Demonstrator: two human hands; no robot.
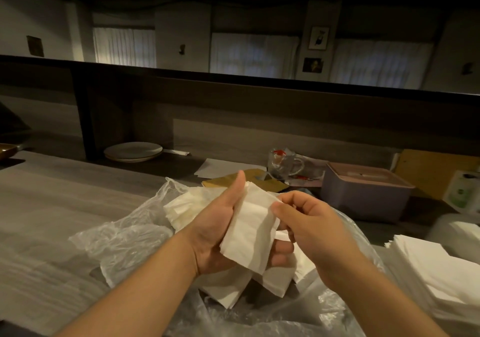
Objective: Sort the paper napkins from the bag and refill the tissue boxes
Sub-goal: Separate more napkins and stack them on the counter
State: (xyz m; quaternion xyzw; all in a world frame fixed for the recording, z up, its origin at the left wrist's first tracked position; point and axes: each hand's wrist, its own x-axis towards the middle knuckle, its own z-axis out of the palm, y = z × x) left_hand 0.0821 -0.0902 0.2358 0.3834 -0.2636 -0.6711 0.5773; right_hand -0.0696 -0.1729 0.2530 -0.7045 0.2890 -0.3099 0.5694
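My left hand (220, 232) holds a small bunch of white paper napkins (249, 232) in its palm, thumb up along their left edge. My right hand (309, 222) pinches the top napkin's right edge with thumb and fingers. Below both hands lies a crumpled clear plastic bag (122, 243) with loose white napkins (181, 209) spilling from it. A neat stack of sorted napkins (428, 271) sits at the right. A mauve tissue box (363, 193) with a slotted lid stands behind, to the right.
Stacked plates (132, 151) sit on a low shelf at the back left. A glass mug (281, 161) and a brown envelope (246, 180) lie behind the bag. A white container (457, 230) and a green-and-white pack (465, 193) are at far right. A dark partition rises behind the counter.
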